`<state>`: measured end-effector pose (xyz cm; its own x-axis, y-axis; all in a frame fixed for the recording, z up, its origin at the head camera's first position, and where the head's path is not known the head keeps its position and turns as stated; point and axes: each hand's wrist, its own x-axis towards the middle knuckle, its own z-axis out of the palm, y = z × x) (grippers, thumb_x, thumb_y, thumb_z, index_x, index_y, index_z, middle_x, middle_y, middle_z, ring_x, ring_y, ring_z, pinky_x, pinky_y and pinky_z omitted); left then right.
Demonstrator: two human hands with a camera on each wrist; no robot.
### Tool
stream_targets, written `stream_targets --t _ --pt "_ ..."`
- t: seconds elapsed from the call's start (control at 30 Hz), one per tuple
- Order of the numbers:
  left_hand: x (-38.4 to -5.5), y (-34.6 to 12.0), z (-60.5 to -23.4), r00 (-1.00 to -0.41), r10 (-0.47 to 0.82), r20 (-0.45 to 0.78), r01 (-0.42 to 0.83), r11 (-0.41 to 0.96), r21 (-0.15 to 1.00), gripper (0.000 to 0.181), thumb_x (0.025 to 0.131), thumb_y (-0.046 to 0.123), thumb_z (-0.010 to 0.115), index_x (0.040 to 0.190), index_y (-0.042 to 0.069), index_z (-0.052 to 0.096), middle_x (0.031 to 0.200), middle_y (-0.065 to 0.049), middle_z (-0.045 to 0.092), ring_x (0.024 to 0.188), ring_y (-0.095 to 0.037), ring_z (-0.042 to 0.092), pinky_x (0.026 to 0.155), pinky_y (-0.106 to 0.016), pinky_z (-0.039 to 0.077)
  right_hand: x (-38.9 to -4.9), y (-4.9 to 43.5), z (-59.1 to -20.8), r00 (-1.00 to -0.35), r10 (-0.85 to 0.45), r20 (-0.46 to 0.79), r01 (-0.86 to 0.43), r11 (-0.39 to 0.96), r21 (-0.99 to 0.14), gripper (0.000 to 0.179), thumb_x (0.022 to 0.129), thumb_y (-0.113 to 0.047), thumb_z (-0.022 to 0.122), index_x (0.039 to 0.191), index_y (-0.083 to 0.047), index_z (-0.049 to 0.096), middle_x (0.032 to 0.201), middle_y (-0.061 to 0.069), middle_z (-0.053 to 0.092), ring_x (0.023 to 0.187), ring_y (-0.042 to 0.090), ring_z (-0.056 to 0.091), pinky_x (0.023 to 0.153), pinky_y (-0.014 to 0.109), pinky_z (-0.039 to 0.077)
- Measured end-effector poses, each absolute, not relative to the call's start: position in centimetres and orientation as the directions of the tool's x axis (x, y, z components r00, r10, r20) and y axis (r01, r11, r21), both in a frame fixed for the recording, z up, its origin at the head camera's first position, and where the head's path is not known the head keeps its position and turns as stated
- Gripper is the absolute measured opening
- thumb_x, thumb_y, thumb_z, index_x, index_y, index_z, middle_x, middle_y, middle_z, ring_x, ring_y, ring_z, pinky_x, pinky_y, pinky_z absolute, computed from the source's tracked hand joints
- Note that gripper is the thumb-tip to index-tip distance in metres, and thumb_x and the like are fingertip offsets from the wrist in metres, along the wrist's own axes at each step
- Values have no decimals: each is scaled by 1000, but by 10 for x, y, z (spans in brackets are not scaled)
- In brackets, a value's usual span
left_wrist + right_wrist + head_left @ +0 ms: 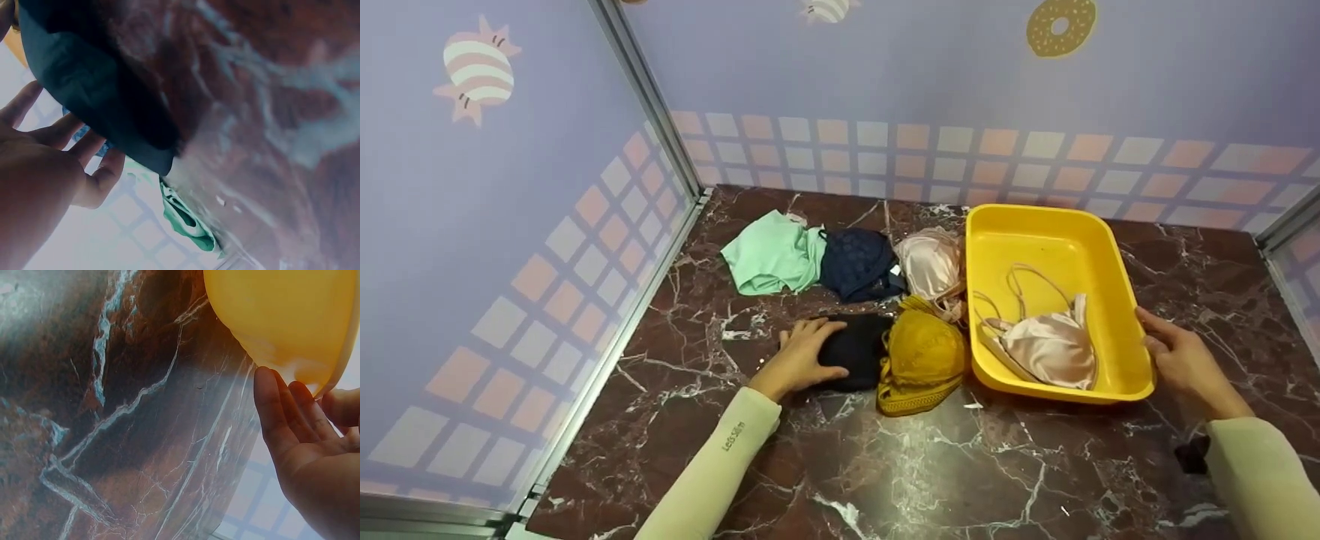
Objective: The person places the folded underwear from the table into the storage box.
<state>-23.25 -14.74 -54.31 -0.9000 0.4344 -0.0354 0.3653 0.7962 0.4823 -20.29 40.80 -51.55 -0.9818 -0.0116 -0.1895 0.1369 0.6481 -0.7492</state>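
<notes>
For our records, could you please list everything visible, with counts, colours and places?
table: one, veined brown, foreground
walls: three, lilac, left, back, right
strips: several, silver, wall edges
tray: one, yellow, table's right
pink bras: two, pale pink, one inside tray, one left
mustard bra: one, mustard, beside tray
navy bra: one, navy, back row middle
mint garment: one, mint, back row left
black cloth: one, black, front row left
dark item: one, black, by right sleeve, unclear
left hand: one, bare, touching black cloth
right hand: one, bare, touching tray
sleeves: two, pale yellow, forearms
</notes>
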Motion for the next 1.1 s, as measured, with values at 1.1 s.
stream_targets --t 1.1 --pt "-235 -145 -535 -890 396 225 455 751 478 56 83 14 73 134 20 49 119 -7 57 109 -28 51 82 -42 30 -201 408 -517 -988 -5 -156 116 642 -757 51 104 -23 33 151 -12 17 144 29 31 114 35 45 70 13 45"
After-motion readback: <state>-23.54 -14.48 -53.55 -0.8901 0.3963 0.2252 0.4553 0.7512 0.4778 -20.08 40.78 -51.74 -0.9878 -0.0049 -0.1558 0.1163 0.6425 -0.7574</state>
